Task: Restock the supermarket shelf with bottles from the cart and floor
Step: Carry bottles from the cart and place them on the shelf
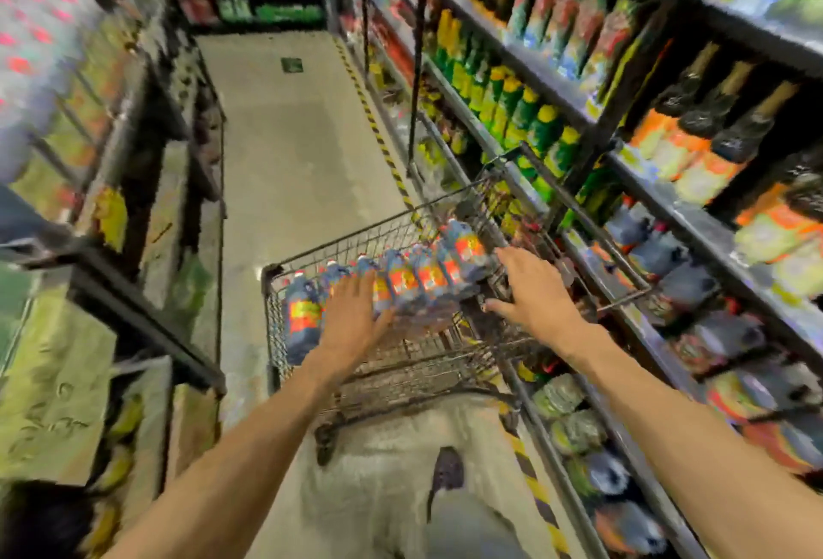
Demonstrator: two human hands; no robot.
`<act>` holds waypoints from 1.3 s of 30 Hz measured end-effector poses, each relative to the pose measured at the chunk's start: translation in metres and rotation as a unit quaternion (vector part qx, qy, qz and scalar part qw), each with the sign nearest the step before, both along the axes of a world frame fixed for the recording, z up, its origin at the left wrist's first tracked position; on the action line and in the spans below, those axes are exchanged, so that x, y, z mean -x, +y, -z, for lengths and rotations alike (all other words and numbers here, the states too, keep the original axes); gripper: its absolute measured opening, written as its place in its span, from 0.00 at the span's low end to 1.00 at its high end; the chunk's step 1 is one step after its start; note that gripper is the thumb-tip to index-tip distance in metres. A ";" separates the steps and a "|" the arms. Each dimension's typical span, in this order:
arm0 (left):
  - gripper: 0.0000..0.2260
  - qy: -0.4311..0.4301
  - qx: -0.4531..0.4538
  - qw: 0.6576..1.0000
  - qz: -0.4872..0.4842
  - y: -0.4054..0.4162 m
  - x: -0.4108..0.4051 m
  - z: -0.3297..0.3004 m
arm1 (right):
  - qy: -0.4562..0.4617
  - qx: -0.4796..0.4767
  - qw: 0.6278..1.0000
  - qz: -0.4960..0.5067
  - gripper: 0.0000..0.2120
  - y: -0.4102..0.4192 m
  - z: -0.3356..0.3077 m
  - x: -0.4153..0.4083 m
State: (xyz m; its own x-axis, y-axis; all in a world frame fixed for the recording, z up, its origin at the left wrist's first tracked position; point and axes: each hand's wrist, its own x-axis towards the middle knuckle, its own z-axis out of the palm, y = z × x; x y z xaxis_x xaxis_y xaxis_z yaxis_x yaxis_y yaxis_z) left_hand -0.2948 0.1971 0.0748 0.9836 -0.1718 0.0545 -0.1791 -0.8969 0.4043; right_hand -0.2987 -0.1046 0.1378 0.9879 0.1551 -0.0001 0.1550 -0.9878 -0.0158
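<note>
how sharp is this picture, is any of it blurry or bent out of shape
Head view: soft and smeared all over, worst on the left-side shelves; wide-angle lens bows the right-hand shelf rails; the bottles in the cart and both hands, left and right, are clearest, though label text stays unreadable.

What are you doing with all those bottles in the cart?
A person is reaching both hands into a wire shopping cart in a store aisle. The left hand lies open on a row of bottles, and the right hand reaches with straight fingers at the row's other end. Nothing is lifted yet. The shelves stand to the right.
</note>
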 end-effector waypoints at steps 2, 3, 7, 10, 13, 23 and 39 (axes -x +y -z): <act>0.29 0.025 -0.021 0.999 -0.043 0.026 -0.004 0.007 | 0.015 -0.007 0.999 -0.043 0.42 0.026 0.019 -0.029; 0.27 0.035 -0.018 0.997 -0.060 0.036 -0.005 0.007 | 0.026 -0.015 0.998 -0.059 0.43 0.037 0.027 -0.041; 0.31 0.085 0.058 0.988 -0.116 0.059 -0.020 0.021 | 0.053 -0.056 0.991 -0.112 0.43 0.066 0.057 -0.091; 0.30 0.169 0.117 0.954 -0.218 0.081 -0.045 0.089 | 0.075 -0.083 0.986 -0.125 0.42 0.075 0.078 -0.127; 0.24 0.230 0.162 0.917 -0.284 0.099 -0.067 0.168 | 0.105 -0.089 0.983 -0.125 0.42 0.075 0.103 -0.158; 0.36 0.285 0.181 0.845 -0.415 0.091 -0.113 0.203 | 0.193 -0.111 0.963 -0.154 0.39 0.058 0.167 -0.239; 0.41 0.314 0.050 0.830 -0.458 0.122 -0.180 0.259 | 0.279 -0.118 0.950 -0.081 0.36 0.022 0.214 -0.261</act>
